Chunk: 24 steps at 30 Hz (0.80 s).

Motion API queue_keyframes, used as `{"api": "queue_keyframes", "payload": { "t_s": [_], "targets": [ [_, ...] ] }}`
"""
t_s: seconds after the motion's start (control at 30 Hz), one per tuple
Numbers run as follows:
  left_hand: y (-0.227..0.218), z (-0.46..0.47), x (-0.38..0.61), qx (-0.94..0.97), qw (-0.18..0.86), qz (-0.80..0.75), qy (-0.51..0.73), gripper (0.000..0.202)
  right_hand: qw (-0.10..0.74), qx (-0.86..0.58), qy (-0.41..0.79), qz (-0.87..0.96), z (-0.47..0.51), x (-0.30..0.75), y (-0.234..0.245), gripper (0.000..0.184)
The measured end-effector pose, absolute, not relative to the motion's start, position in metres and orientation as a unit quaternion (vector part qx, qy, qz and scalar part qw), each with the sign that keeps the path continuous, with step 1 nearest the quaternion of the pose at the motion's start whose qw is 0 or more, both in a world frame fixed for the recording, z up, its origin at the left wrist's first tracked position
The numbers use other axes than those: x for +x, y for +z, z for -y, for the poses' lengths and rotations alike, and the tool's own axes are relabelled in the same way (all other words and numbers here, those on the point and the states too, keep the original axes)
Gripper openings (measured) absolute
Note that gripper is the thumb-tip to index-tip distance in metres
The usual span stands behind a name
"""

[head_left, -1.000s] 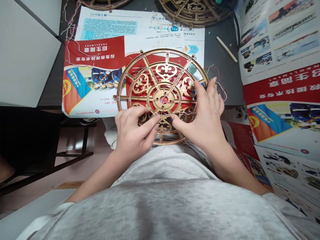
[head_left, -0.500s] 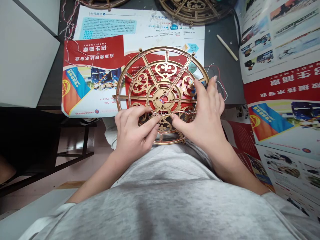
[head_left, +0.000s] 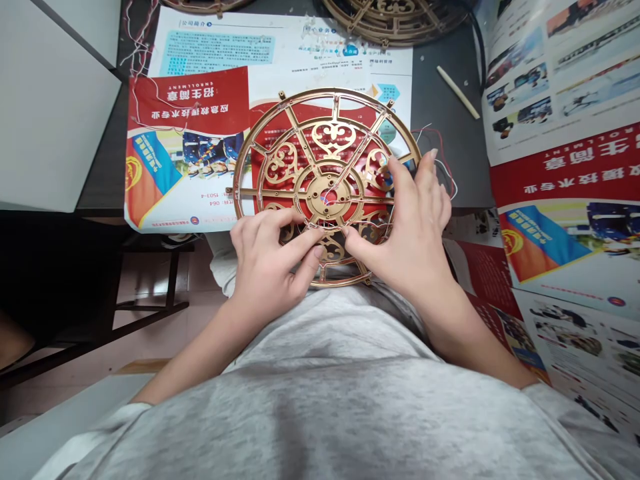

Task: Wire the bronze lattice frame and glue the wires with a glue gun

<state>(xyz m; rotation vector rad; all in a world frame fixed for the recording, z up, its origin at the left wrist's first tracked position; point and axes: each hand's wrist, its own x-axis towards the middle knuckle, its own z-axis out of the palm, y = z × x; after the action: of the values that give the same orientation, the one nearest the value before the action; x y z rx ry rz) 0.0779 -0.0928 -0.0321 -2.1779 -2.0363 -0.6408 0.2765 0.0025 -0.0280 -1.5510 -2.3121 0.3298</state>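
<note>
Honestly, this gold wheel frame [head_left: 330, 92] is lying on printed papers [head_left: 280, 57], with its near edge over my lap. My left hand [head_left: 265, 270] is on a thin wire [head_left: 320, 227], though I can't tell if it's pinching. My right hand [head_left: 413, 233] is spread over the frame, not clenched. If either hand slips, the wire could snag or the frame could slide.
</note>
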Motion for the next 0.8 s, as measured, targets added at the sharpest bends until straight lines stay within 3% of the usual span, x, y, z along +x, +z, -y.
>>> {"api": "queue_keyframes", "payload": {
  "t_s": [0.3, 0.57, 0.8],
  "targets": [
    [-0.023, 0.088, 0.083, -0.708, 0.013, 0.685, -0.173, 0.028, 0.167, -0.551, 0.126, 0.808, -0.002, 0.275, -0.026, 0.102],
    [-0.034, 0.091, 0.082, -0.765, 0.115, 0.612, -0.167, 0.038, 0.146, -0.556, 0.121, 0.809, -0.002, 0.275, -0.024, 0.103],
    [-0.036, 0.090, 0.077, -0.796, 0.138, 0.568, -0.158, 0.043, 0.163, -0.551, 0.124, 0.809, -0.002, 0.274, -0.025, 0.103]
  ]
}}
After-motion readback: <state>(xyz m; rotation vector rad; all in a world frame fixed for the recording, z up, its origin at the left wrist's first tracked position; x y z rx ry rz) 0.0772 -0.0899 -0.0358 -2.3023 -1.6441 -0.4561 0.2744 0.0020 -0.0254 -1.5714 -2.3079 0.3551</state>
